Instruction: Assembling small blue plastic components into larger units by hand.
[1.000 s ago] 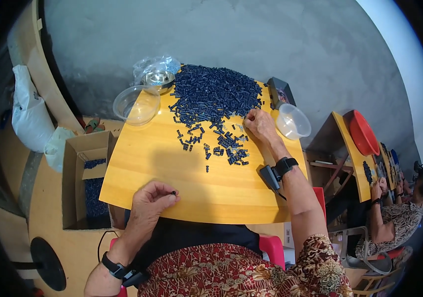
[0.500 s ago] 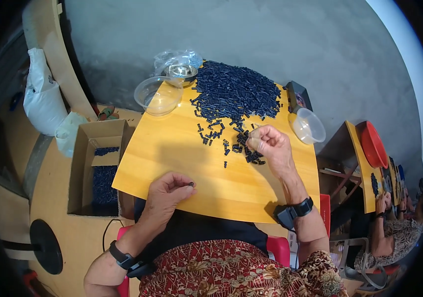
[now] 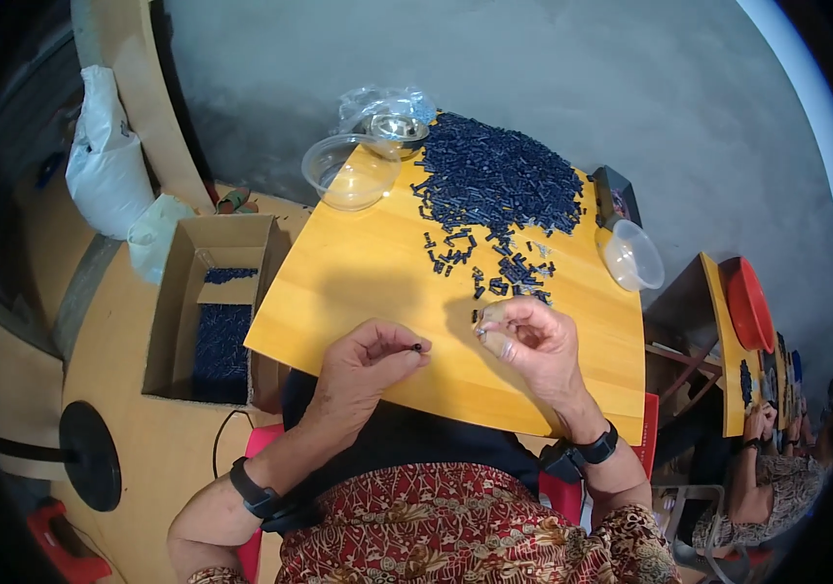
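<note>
Lower centre: left hand (image 3: pixel 363 375) clamps small black cylinder (image 3: pixel 418 347) in fingers (image 3: pixel 397 365), right hand (image 3: pixel 538 355) a tiny, probably clear piece (image 3: pixel 481 333); best held ends-out.

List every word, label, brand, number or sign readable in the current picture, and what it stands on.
No text can be read.
White sack: a dark mark, too blurred to make out.
Red object by the table's right edge: faint marks, too small to read.
Heaped dark pieces: no lettering discernible.
</note>
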A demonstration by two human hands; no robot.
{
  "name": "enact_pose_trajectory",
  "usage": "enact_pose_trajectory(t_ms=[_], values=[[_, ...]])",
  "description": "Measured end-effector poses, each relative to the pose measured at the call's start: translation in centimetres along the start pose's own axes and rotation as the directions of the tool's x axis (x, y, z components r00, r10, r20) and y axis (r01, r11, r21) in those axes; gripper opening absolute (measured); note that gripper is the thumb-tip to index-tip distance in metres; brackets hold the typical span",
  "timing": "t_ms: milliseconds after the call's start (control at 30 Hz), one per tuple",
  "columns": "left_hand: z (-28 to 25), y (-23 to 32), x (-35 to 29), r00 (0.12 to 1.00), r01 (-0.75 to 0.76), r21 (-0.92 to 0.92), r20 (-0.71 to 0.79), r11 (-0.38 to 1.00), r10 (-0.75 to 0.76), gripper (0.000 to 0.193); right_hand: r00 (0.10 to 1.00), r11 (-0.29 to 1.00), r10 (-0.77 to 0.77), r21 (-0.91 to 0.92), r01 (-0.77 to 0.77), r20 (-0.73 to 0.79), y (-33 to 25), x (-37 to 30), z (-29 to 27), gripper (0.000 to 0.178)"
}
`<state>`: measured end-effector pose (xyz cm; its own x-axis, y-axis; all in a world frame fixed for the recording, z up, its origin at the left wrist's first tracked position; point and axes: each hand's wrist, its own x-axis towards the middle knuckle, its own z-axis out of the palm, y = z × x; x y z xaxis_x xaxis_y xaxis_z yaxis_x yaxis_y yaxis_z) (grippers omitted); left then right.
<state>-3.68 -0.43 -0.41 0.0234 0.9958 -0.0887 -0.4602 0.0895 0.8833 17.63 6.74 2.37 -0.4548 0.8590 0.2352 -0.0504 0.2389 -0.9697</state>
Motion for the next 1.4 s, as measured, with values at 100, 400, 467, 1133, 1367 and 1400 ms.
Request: enact_pose_trajectory(t_ms=[100, 400, 467, 1133, 1367, 1400], values=[[0.1, 0.2, 0.0, 1.0, -0.021, -0.027, 0.006, 0.999, 0.021, 0.012, 0.997, 0.978, -0.031, -0.204, 0.044, 0.066, 0.1, -0.3, 1.2, 0.019], [-0.1, -0.1, -0.1, 0.999, -0.047, -0.075, 0.021, 0.996, 0.049, 0.014, 0.977, 0.878, -0.168, -0.431, 0.207, 0.129, -0.2, -0.1, 3.5, 0.02], [0.0, -0.2, 0.0, 0.998, -0.049, -0.071, 0.025, 0.996, 0.051, 0.014, 0.973, 0.868, -0.19, -0.441, 0.227, 0.128, 0.0, -0.1, 3.6, 0.02], [0.0, -0.1, -0.1, 0.999, -0.014, -0.102, 0.047, 0.995, 0.019, 0.014, 0.904, 0.72, -0.393, -0.556, 0.416, 0.167, 0.5, -0.1, 3.9, 0.015], [0.0, -0.9, 0.0, 0.995, -0.045, 0.011, 0.09, 0.999, 0.044, 0.012, 0.947, 0.852, -0.307, -0.417, 0.317, 0.093, 0.5, 0.1, 4.1, 0.013], [0.1, -0.9, 0.0, 0.995, -0.036, 0.02, 0.093, 0.999, 0.034, 0.012, 0.945, 0.856, -0.311, -0.401, 0.326, 0.106, 0.5, 0.1, 4.2, 0.013]])
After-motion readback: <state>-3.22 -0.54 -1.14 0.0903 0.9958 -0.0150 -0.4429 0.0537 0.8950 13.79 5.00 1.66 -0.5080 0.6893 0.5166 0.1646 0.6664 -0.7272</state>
